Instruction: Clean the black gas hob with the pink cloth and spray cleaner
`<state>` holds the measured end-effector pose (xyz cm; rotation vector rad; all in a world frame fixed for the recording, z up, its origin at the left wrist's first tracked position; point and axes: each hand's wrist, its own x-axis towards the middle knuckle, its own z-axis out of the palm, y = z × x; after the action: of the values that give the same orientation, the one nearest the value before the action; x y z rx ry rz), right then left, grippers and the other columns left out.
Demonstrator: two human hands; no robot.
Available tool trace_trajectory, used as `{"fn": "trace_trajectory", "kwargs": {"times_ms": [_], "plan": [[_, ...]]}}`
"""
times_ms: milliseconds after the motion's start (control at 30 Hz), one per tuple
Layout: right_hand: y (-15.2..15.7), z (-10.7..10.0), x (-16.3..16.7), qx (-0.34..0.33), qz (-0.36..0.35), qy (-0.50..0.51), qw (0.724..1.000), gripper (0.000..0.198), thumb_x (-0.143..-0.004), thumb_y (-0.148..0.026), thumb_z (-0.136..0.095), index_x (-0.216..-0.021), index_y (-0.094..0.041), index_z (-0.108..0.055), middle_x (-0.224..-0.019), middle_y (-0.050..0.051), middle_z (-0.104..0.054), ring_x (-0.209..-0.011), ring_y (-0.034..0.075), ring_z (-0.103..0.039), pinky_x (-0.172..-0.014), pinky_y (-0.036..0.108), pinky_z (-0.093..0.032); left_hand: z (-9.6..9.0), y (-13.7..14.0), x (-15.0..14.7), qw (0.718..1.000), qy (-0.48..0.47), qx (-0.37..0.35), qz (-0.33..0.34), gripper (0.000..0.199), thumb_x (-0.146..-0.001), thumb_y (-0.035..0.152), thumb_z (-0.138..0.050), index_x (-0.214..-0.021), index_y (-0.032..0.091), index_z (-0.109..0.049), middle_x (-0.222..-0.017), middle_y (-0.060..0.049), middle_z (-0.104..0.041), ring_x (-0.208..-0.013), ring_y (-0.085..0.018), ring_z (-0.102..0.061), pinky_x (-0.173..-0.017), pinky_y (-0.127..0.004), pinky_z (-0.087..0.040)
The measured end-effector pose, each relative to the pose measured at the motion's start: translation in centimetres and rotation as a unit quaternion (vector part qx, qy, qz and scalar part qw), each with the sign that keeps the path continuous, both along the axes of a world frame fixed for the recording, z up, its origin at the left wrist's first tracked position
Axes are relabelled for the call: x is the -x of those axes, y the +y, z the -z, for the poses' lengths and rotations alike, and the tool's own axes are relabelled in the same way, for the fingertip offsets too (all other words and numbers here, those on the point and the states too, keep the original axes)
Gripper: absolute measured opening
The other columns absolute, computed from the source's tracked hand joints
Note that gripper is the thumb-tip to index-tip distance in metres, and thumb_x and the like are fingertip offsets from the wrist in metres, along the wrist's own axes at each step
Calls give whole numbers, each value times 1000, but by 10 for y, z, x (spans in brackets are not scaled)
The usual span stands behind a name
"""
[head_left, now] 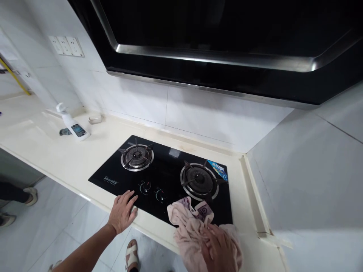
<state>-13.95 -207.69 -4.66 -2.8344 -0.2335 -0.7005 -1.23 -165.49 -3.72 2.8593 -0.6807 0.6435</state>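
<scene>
My left hand lies flat with its fingers apart, over the front edge of the black glass gas stove. Under my right hand a pink towel is bunched up, and my fingers grip it. The towel covers the stove's front right corner and hangs over the counter edge. Its purple patterned end reaches the right burner. The left burner stands farther back from my left hand. Two control knobs sit between the burners near the front.
A range hood juts out low above the stove. On the counter to the left stand a white spray bottle, a dark scrubber and a small clear dish. A tiled wall closes the right side. Another person's feet show at left.
</scene>
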Motion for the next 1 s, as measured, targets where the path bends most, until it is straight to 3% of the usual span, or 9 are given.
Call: {"fn": "trace_trajectory", "kwargs": {"times_ms": [100, 167, 333, 500, 567, 633, 733, 833, 1000], "plan": [[-18, 16, 19, 53, -1, -14, 999, 55, -87, -58, -59, -135, -31, -61, -141, 11, -60, -127, 39, -54, -107, 60, -35, -1, 1, -2, 1000, 0, 7, 1, 40, -92, 32, -53, -130, 20, -60, -139, -15, -60, -133, -35, -52, -101, -53, -42], [-15, 23, 19, 51, 11, 5, 999, 48, -90, -53, -54, -132, -31, -63, -141, 9, -60, -126, 36, -54, -104, 55, -38, 0, 0, -2, 1000, -2, 12, 4, 40, -92, 31, -54, -130, 19, -59, -137, -15, -60, -132, -35, -52, -101, -53, -42], [32, 8, -19, 13, 101, 80, 992, 33, -97, -39, -46, -118, -28, -69, -123, 8, -67, -104, 29, -61, -90, 45, -44, -8, -23, 17, 993, -39, 110, -3, 33, -95, 27, -53, -127, 20, -57, -135, -15, -59, -129, -31, -52, -98, -49, -47], [77, -16, -59, -27, 160, 119, 980, 33, -100, -32, -40, -116, -21, -67, -115, 12, -65, -102, 28, -60, -89, 42, -45, -55, -94, 26, 967, 57, 186, 163, 23, -98, 20, -46, -112, 26, -64, -126, -8, -64, -132, -25, -48, -105, -47, -42], [81, -21, -75, -48, 142, 104, 983, 33, -102, -30, -37, -113, -20, -67, -115, 12, -65, -107, 27, -59, -92, 41, -45, -75, -127, 11, 957, 134, 157, 204, 28, -101, 21, -41, -115, 26, -65, -120, -7, -68, -124, -23, -54, -103, -47, -41], [80, -24, -90, -72, 109, 74, 989, 33, -102, -29, -37, -110, -19, -67, -114, 12, -65, -111, 25, -58, -96, 41, -45, -86, -157, -12, 954, 219, 72, 194, 34, -103, 24, -37, -123, 26, -64, -123, -7, -69, -120, -23, -57, -103, -47, -40], [76, -28, -105, -106, 68, 35, 991, 31, -101, -31, -41, -112, -19, -66, -115, 11, -64, -114, 25, -56, -100, 43, -45, -82, -187, -43, 941, 289, -29, 177, 38, -103, 30, -37, -132, 25, -62, -136, -9, -65, -124, -26, -58, -106, -49, -39], [64, -22, -101, -145, 74, 43, 986, 39, -100, -41, -44, -127, -20, -61, -125, 12, -63, -121, 27, -55, -102, 45, -45, -66, -197, -61, 932, 308, -64, 179, 44, -101, 37, -39, -138, 22, -59, -144, -14, -60, -132, -32, -54, -110, -56, -36], [22, 12, -58, -206, 205, 25, 956, 54, -100, -53, -33, -129, -17, -60, -126, 16, -63, -119, 31, -58, -99, 49, -46, -60, -181, -83, 929, 311, -101, 176, 51, -101, 41, -36, -145, 22, -52, -149, -12, -55, -137, -30, -49, -119, -57, -25]]}}
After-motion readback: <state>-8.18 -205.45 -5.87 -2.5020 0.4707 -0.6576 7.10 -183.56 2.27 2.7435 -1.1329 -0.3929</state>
